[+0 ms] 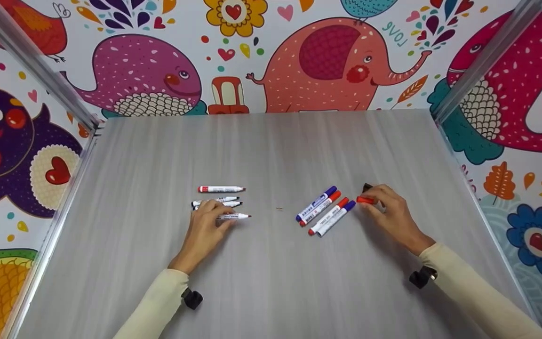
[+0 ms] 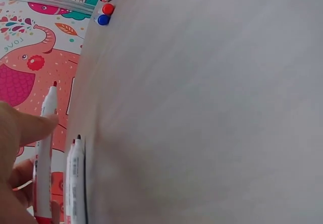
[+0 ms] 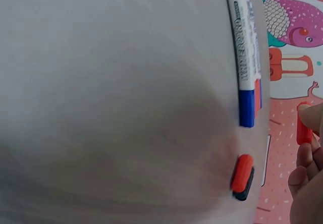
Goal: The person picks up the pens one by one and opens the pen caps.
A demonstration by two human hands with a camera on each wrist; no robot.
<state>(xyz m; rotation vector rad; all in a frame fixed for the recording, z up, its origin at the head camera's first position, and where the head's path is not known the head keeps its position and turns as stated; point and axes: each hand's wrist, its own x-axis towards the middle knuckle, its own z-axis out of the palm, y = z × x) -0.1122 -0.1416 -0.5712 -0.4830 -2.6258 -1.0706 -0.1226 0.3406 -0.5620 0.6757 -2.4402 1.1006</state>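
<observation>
The uncapped, red-tipped marker (image 1: 235, 216) is over the worktop's (image 1: 261, 273) left part, pinched by the left hand (image 1: 206, 227), near three more uncapped markers (image 1: 226, 199). The right hand (image 1: 393, 217) has finger and thumb closed on a red cap (image 3: 303, 127), near a second red cap (image 3: 243, 171) and a black cap (image 3: 246, 190); between the hands (nearer the right) lie four capped markers (image 1: 329, 216).

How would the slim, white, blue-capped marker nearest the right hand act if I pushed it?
The slim, white, blue-capped marker might roll, since it looks round. It's probably light, being thin, and likely stiff, lying so straight.
</observation>
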